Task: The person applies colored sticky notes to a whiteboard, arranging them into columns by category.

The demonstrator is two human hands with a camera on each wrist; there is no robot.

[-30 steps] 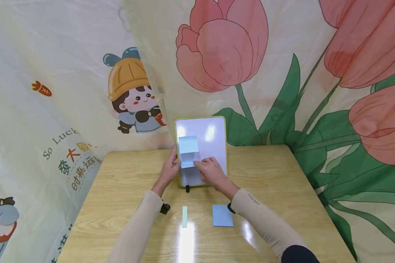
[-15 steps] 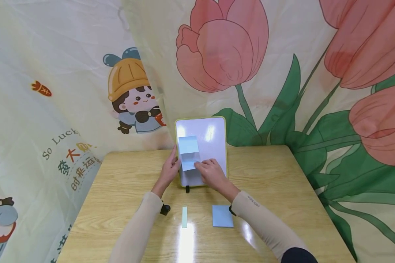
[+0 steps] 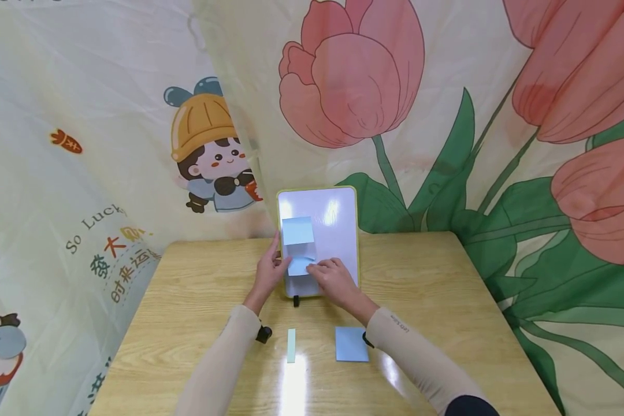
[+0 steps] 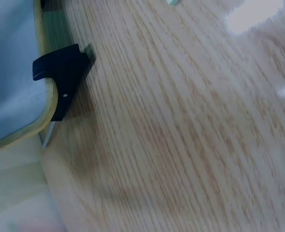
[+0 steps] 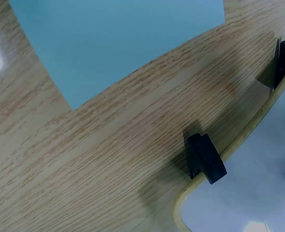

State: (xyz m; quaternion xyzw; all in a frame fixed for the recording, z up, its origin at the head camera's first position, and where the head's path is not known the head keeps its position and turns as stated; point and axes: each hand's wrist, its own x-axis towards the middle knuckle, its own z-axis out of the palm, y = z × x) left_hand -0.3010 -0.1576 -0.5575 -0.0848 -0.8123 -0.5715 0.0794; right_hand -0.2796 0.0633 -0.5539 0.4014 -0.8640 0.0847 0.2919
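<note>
A small whiteboard (image 3: 335, 231) with a yellow-green rim stands upright on black feet. One light-blue sticky note (image 3: 298, 230) is on its left half. Below it a second sticky note (image 3: 299, 266) lies in front of the board, its top edge slightly curled. My right hand (image 3: 338, 283) pinches that lower note at its right side. My left hand (image 3: 267, 274) holds the board's left edge, the thumb reaching over the front to the lower note's left side. Neither wrist view shows the notes on the board; the fingers behind the rim are hidden.
On the wooden table (image 3: 208, 277) a blue sticky-note pad or sheet (image 3: 351, 345) lies at front right, with a narrow pale-green strip (image 3: 291, 345) left of it. A black board foot (image 4: 65, 79) shows in the left wrist view. Printed cloth (image 3: 437, 46) hangs behind.
The lower note has moved slightly down and right with my right hand and looks more level. My left thumb has come further over the board's front, towards the note.
</note>
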